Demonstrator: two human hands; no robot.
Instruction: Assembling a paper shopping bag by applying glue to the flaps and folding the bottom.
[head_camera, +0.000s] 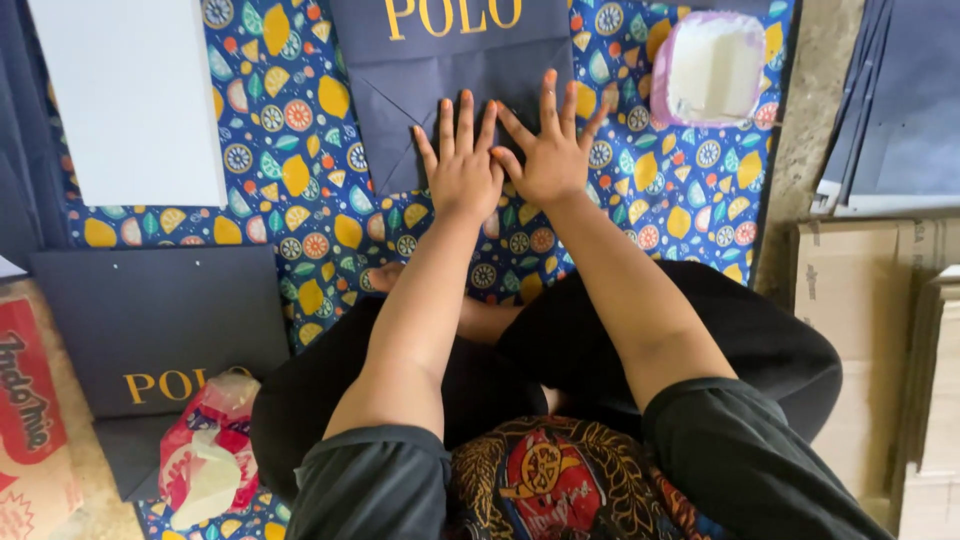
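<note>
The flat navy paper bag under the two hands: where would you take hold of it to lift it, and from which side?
Probably the navy paper bag's near bottom edge, approached from the person's side: it lies flat on the patterned mat, with left hand and right hand pressing there, fingers spread.

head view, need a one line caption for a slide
Seated person presses left hand and right hand flat, fingers spread, on a dark blue paper bag over a fruit-patterned mat.
</note>
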